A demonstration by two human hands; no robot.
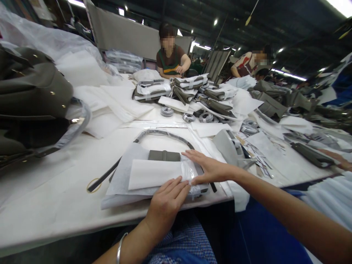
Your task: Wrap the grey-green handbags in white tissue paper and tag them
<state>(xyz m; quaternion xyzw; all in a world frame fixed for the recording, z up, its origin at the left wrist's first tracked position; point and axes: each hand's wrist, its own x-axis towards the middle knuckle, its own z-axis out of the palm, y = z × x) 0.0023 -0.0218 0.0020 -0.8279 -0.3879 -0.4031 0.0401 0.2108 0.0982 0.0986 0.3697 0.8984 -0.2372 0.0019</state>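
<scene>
Before me on the table lies a handbag, mostly covered by white wrapping paper [121, 183], with its dark olive flap strap [164, 156] showing. A folded white foam sheet [151, 175] rests on top, and its right end is under clear plastic [189, 171]. The bag's plastic-wrapped handle [165, 133] arches behind it. My left hand [168, 198] lies flat with fingers stretched over the sheet's near right edge. My right hand [207, 167] is spread over the right side, fingertips at the clear plastic and beside the olive strap.
A large olive bag [33, 95] stands at the left. Wrapped bags [192, 84] and coiled plastic-covered straps [167, 111] are heaped across the back. A grey tape dispenser [227, 146] sits to the right. A co-worker [172, 58] works opposite; another person [246, 64] is farther right.
</scene>
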